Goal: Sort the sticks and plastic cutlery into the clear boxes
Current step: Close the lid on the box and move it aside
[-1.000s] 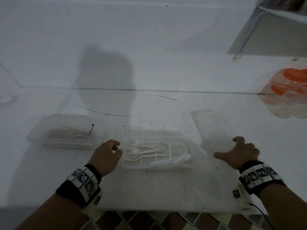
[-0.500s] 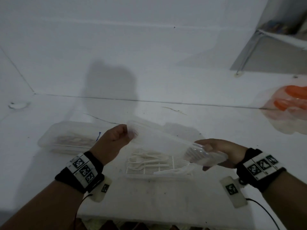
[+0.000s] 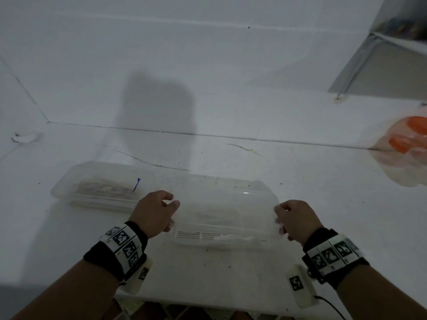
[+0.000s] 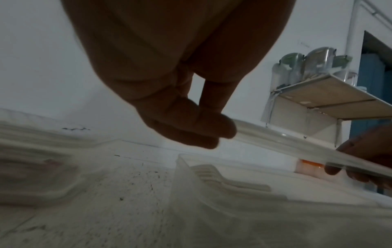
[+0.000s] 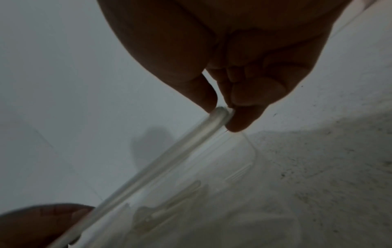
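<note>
A clear lid (image 3: 225, 202) hovers flat just above the clear box (image 3: 221, 241) of white plastic cutlery. My left hand (image 3: 159, 211) pinches the lid's left end and my right hand (image 3: 291, 218) pinches its right end. The left wrist view shows my fingertips (image 4: 214, 132) on the lid (image 4: 307, 149), with the box wall (image 4: 184, 169) and white cutlery (image 4: 233, 182) below. In the right wrist view thumb and fingers pinch the lid's rim (image 5: 218, 114) above the cutlery (image 5: 169, 204). Left of it stands a second clear box (image 3: 99, 185) holding sticks, lid on, with a blue stick (image 3: 136, 184) at its right end.
Everything sits on a white speckled counter (image 3: 323, 204) against a white wall. A clear bag with orange items (image 3: 406, 144) lies at the right edge. A wire shelf (image 4: 331, 102) with jars (image 4: 307, 65) stands back right. The counter's front edge (image 3: 208, 301) runs just below my wrists.
The lid was lying on the counter to the right; both hands lifted it, and it has come down from a tilt to lie level over the cutlery box.
</note>
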{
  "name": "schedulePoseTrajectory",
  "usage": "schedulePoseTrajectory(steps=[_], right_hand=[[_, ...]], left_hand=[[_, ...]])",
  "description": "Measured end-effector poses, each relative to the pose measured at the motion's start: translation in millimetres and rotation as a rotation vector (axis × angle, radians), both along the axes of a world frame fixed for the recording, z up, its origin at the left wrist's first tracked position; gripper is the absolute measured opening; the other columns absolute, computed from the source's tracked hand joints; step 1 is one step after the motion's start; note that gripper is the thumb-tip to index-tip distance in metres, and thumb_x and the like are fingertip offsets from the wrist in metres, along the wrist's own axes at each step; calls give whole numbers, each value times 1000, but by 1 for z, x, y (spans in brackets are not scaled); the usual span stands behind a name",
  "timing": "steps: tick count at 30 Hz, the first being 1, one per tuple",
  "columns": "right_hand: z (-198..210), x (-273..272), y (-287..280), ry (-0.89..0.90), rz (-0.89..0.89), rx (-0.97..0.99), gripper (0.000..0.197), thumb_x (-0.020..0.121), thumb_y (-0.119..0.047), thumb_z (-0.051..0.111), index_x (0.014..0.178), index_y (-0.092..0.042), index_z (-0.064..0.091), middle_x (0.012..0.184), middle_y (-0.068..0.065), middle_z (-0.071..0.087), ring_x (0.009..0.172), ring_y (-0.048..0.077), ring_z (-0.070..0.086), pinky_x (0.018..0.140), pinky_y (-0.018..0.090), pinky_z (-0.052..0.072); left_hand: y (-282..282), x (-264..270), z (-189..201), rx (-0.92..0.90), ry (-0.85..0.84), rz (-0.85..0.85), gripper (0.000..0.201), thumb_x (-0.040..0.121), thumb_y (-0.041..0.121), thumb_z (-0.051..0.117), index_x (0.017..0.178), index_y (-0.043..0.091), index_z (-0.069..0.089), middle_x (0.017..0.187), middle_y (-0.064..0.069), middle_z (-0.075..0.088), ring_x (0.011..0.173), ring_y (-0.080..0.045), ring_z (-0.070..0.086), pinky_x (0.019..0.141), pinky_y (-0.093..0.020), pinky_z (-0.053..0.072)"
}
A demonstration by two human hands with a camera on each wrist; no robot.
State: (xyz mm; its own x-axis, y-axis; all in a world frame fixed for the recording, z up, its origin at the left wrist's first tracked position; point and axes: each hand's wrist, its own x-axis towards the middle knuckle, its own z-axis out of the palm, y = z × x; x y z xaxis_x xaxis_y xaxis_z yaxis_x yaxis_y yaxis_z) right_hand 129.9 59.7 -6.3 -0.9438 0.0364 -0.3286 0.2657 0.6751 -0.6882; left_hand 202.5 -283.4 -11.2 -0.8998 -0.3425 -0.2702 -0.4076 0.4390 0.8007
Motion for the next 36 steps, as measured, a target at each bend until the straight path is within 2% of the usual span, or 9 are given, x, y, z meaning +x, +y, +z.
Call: schedulePoseTrajectory(steps=[3, 7, 12, 15, 19, 24, 28, 32, 36], right_hand=[[-15, 1, -1, 49, 100, 260, 44, 96, -27, 54, 56, -8, 51, 51, 14, 58, 46, 27, 50, 52, 32, 49], [-27, 2, -7, 73, 126, 316, 48, 93, -23, 54, 52, -17, 30, 48, -1, 28, 44, 19, 29, 46, 27, 28], [-30, 1, -8, 42, 92, 290, 47, 94, -20, 54, 52, -16, 31, 47, -1, 30, 44, 19, 31, 47, 28, 31], [-29, 2, -8, -12, 66, 245, 38, 93, -22, 52, 57, -12, 42, 52, 5, 45, 46, 26, 47, 54, 38, 53], [-25, 7, -11, -80, 44, 185, 27, 98, -27, 47, 87, -6, 59, 80, 9, 65, 68, 31, 66, 64, 45, 62], [-21, 10, -14, -148, 31, 91, 21, 102, -27, 44, 105, -8, 53, 90, 7, 58, 68, 24, 60, 45, 31, 53], [-17, 11, -12, -182, 22, 50, 23, 104, -29, 44, 113, -8, 50, 94, 6, 56, 65, 24, 60, 40, 26, 49], [-32, 20, -18, -121, 150, 260, 22, 106, -16, 31, 121, -2, 39, 105, 17, 57, 84, 34, 63, 66, 33, 52], [-48, 23, -21, 24, 136, 239, 27, 106, -17, 33, 120, 5, 38, 77, 6, 55, 63, 19, 57, 52, 25, 39]], left_hand=[[3, 2, -6, -133, -65, -41, 39, 96, 35, 61, 128, 13, 62, 101, -7, 68, 55, -22, 71, 63, -35, 62], [5, 3, -13, -228, -108, -50, 42, 98, 36, 57, 132, 12, 61, 127, -7, 62, 55, -19, 71, 63, -27, 58], [9, 5, -18, -152, -140, -15, 42, 97, 33, 60, 133, 11, 61, 114, -5, 59, 57, -23, 72, 60, -32, 62], [8, 4, -19, -110, -150, 9, 40, 95, 33, 63, 129, 12, 62, 108, -4, 59, 62, -26, 72, 63, -37, 63], [6, 5, -24, -13, -171, 47, 31, 93, 31, 66, 119, 15, 63, 109, -7, 58, 75, -26, 68, 55, -34, 61], [4, -2, -27, 182, -263, 131, 22, 92, 26, 68, 112, 17, 62, 109, -14, 65, 90, -29, 67, 66, -36, 60], [1, -6, -25, 251, -263, 66, 38, 94, 20, 65, 130, 25, 54, 109, -11, 65, 92, -29, 66, 69, -35, 60], [3, 7, -30, 97, -234, -81, 49, 99, 34, 55, 145, 36, 39, 101, -12, 59, 77, -23, 60, 57, -30, 59], [9, 11, -33, 72, -222, -45, 48, 101, 36, 51, 146, 24, 40, 95, -7, 53, 72, -22, 58, 59, -37, 62]])
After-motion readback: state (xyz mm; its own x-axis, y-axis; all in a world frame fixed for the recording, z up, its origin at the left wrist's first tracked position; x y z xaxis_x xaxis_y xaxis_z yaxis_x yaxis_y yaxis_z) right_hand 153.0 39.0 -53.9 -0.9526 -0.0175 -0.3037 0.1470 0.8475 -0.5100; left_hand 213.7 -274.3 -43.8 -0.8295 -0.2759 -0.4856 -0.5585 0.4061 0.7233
